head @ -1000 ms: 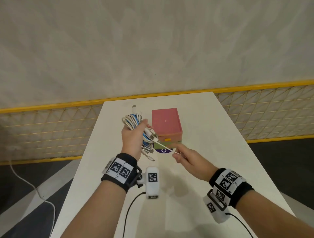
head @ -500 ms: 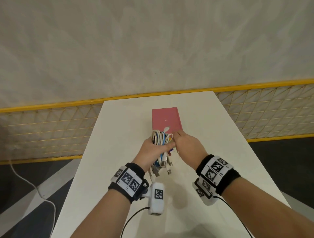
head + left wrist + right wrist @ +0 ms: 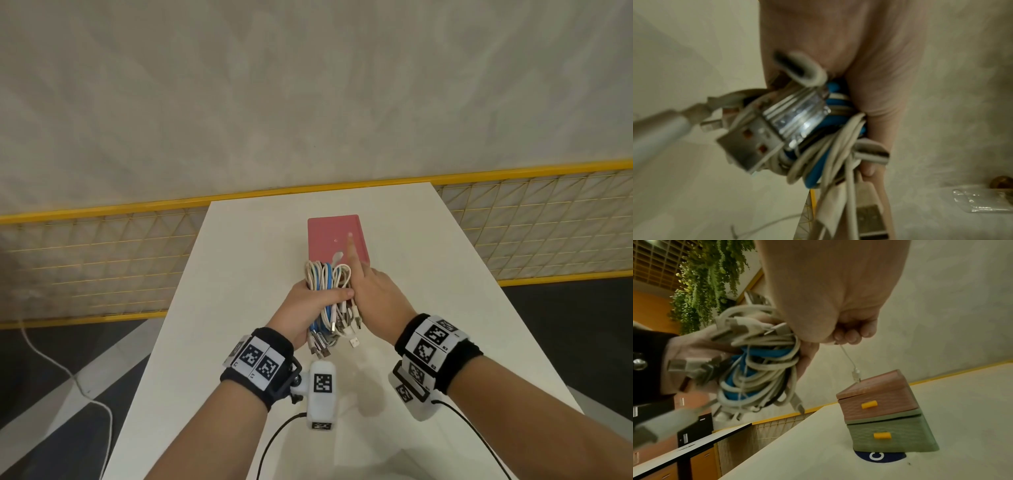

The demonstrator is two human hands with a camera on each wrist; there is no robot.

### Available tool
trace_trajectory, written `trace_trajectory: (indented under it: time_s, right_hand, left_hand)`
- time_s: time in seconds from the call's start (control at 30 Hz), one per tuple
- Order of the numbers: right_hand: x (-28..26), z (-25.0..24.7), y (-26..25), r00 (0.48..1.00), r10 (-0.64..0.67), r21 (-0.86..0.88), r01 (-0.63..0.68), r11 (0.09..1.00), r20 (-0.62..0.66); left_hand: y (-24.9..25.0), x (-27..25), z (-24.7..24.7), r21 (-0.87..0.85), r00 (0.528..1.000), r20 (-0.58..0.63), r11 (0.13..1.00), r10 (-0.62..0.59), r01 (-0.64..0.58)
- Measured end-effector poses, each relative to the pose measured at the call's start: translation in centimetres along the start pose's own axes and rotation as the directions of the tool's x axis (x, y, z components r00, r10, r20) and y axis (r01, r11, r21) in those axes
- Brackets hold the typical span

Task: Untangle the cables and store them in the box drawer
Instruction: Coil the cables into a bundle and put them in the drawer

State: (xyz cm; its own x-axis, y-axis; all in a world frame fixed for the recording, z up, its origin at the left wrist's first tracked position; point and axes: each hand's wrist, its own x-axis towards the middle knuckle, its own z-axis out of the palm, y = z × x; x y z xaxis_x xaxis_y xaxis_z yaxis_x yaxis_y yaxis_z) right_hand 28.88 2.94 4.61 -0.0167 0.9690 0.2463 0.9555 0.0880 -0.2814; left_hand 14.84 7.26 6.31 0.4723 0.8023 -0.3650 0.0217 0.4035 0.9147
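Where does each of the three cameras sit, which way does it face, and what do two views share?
Head: worn high, looks down at the table; both forearms, left hand, right hand show.
Left wrist: looks along the palm at the cable bundle.
Right wrist: looks past curled fingers pinching a thin cable toward the drawer box.
Shared: all three show the bundle; head and right wrist show the box.

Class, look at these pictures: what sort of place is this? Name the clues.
Probably a large indoor hall or office lobby, not a home: a white table against a yellow mesh railing, hanging plants overhead, orange cabinets beyond.
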Motion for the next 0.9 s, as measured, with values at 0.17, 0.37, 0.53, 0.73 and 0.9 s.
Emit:
trace_trajectory:
  time_s: [0.17,0.37,0.53,0.73,0.9]
  right_hand:
    - [-0.2,0.3,0.3,0.996,-0.002,0.247,0.024,0.969,-0.088]
    - [-0.8,1.1,0.4,0.997,0.063,0.497,-0.035,0.867,-0.040]
    - [-1.5,1.4,-0.7,0.995,0.100,0.687,-0.053,0.725,-0.029]
    - [-1.2,2.0,-0.1,0.987,0.107,0.595,-0.014,0.803,-0.121]
    - [-0.1,1.9,2.3,0.993,0.026,0.506,0.034,0.862,-0.112]
  left_hand:
    - [0.2,0.1,0.5,-0.052,0.999,0.015,0.998,-0.037,0.038]
    - [-0.1,0.1,1.2,-0.122,1.000,-0.009,0.992,-0.018,0.016]
    - [0.2,0.5,1.3,-0.028,0.998,-0.048,0.999,0.026,-0.027]
    - [0.7,0.7,0.8,0.124,0.985,-0.046,0.979,0.166,-0.159]
    - [1.6,0.3,-0.6,0.201,0.974,0.085,0.954,0.209,-0.223]
